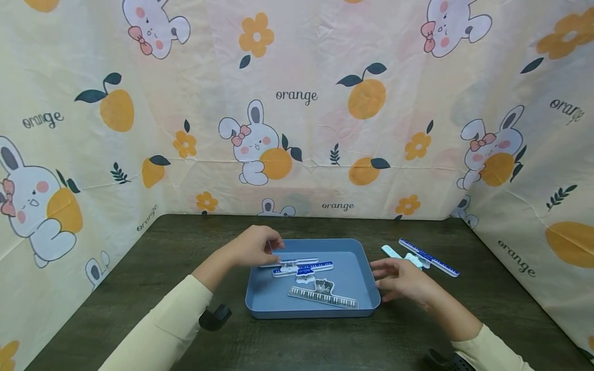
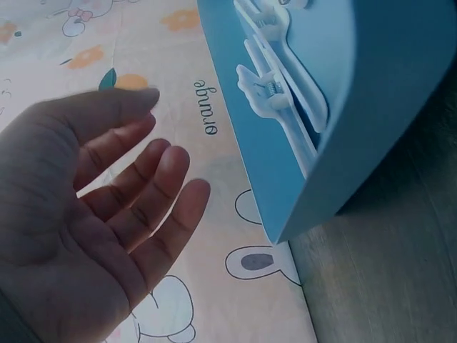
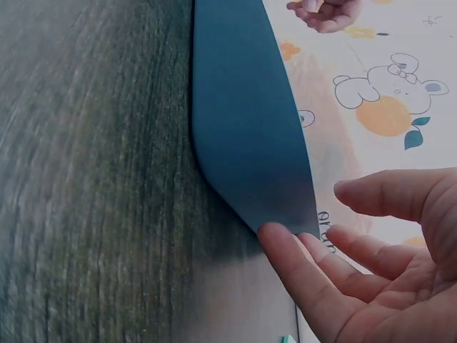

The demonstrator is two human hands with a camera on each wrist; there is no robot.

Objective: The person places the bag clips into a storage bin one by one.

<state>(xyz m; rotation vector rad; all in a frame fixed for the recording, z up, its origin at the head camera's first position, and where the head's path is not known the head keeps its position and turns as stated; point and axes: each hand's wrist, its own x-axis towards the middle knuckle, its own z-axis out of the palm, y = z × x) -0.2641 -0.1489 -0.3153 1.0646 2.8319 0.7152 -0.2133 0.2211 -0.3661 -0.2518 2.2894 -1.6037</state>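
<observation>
A shallow blue tray (image 1: 325, 313) holds several long plastic spring clips. Near its front lies a clip with a black-and-white piano-key pattern (image 1: 322, 297); farther back are a blue-and-white clip (image 1: 320, 266) and a paler one partly behind it. My left hand (image 1: 250, 247) hovers by the tray's back left corner, fingers loosely bent and holding nothing. In the left wrist view, white clips (image 2: 275, 93) show inside the tray, apart from the left hand (image 2: 107, 207). My right hand (image 1: 403, 281) is at the tray's right side, fingers spread; its fingertips (image 3: 273, 232) overlap the tray's edge, contact unclear.
Right of the tray, behind my right hand, a blue clip (image 1: 429, 257) and a pale mint clip (image 1: 392, 251) lie on the dark wooden table (image 1: 278, 345). A printed curtain (image 1: 315, 134) with rabbits and oranges stands behind the table and along both sides.
</observation>
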